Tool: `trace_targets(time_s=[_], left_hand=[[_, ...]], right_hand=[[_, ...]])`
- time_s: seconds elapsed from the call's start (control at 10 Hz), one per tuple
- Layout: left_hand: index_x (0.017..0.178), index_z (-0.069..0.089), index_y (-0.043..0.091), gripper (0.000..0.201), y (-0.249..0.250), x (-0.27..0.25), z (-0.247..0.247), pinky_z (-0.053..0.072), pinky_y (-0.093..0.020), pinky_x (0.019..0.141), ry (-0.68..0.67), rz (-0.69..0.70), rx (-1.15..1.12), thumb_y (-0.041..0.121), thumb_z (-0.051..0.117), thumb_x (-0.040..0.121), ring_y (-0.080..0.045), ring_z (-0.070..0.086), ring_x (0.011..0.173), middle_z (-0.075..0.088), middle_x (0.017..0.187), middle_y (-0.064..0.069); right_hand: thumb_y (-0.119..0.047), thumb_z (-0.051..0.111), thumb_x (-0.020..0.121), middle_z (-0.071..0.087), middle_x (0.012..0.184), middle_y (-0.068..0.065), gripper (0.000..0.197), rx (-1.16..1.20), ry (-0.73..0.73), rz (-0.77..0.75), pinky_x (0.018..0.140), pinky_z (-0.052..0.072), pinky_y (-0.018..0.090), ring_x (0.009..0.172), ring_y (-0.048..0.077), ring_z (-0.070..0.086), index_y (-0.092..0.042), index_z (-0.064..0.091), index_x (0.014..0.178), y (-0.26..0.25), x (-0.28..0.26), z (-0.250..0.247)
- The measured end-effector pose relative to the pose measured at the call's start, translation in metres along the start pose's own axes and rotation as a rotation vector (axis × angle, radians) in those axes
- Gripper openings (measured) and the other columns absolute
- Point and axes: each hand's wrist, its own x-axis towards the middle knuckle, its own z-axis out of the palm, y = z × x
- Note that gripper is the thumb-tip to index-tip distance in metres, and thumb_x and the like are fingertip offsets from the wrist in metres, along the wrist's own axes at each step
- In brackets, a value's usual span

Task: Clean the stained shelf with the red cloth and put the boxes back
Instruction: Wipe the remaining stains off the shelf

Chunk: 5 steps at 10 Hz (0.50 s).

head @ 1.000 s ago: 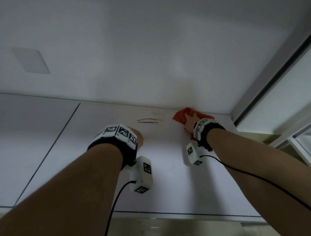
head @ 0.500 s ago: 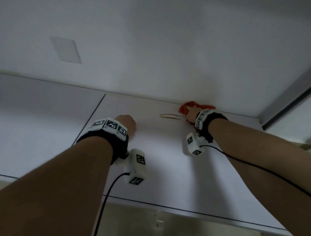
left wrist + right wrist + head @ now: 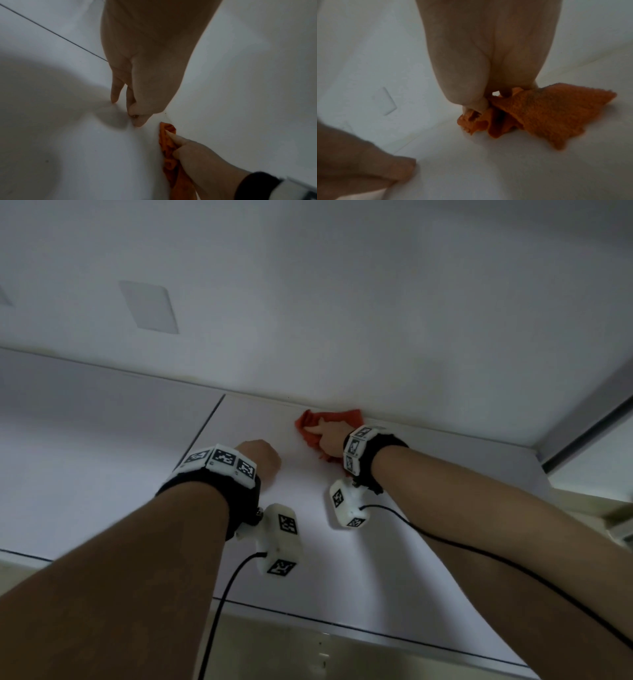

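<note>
Leftward along the white shelf went the red cloth, covering the earlier streaks; bunched, its length ran along the back wall. Right hand gripped it with curled fingers; left hand rested nearby, fingertips down.

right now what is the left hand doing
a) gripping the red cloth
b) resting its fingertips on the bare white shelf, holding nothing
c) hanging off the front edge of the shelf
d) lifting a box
b: the left hand has its fingertips down on the bare white shelf and holds nothing, while the right hand grips the red cloth near the back wall.
</note>
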Motion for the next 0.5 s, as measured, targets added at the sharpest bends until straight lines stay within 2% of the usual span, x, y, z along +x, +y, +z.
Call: trace_targets(time_s=[0.1, 0.2, 0.3, 0.4, 0.5], left_hand=[[0.134, 0.053, 0.008, 0.037, 0.005, 0.001, -0.005, 0.037, -0.030, 0.106, -0.020, 0.006, 0.060, 0.018, 0.039, 0.101, -0.026, 0.046, 0.131, 0.049, 0.141, -0.010], [0.129, 0.058, 0.010, 0.036, 0.013, 0.001, -0.007, 0.040, -0.030, 0.106, -0.025, -0.023, 0.093, 0.021, 0.039, 0.100, -0.024, 0.051, 0.127, 0.053, 0.138, -0.008], [0.119, 0.064, 0.009, 0.033, 0.018, 0.002, -0.004, 0.047, -0.031, 0.099, -0.040, -0.012, 0.153, 0.021, 0.044, 0.096, -0.027, 0.059, 0.117, 0.060, 0.128, -0.009], [0.112, 0.067, 0.011, 0.031, 0.022, 0.000, -0.001, 0.051, -0.033, 0.096, -0.025, 0.009, 0.238, 0.028, 0.052, 0.090, -0.026, 0.062, 0.111, 0.063, 0.122, -0.007], [0.119, 0.063, 0.008, 0.032, 0.026, -0.002, -0.002, 0.048, -0.030, 0.097, -0.038, 0.032, 0.264, 0.023, 0.049, 0.094, -0.025, 0.059, 0.116, 0.060, 0.128, -0.008]], right_hand=[[-0.020, 0.034, 0.101, 0.015, 0.158, 0.010, 0.052, -0.163, -0.030, -0.071, 0.112, 0.021, 0.028, 0.144, 0.028, 0.021, -0.014, 0.020, 0.150, 0.008, -0.011, 0.000], [-0.014, 0.029, 0.102, 0.006, 0.159, 0.010, 0.051, -0.431, -0.052, -0.146, 0.117, 0.005, 0.036, 0.146, 0.034, 0.008, -0.024, 0.019, 0.150, 0.029, -0.036, -0.008], [-0.009, 0.035, 0.098, 0.008, 0.159, 0.009, 0.053, -0.387, -0.013, -0.121, 0.118, 0.003, 0.037, 0.147, 0.031, 0.008, -0.025, 0.027, 0.148, 0.063, -0.043, -0.016], [-0.011, 0.034, 0.098, 0.000, 0.159, 0.011, 0.056, -0.356, -0.020, 0.044, 0.119, 0.000, 0.039, 0.146, 0.037, 0.003, -0.029, 0.018, 0.149, 0.099, -0.053, -0.035], [-0.011, 0.037, 0.098, -0.004, 0.159, 0.014, 0.064, -0.393, 0.016, 0.191, 0.119, 0.004, 0.043, 0.145, 0.038, 0.005, -0.029, 0.006, 0.151, 0.136, -0.074, -0.049]])
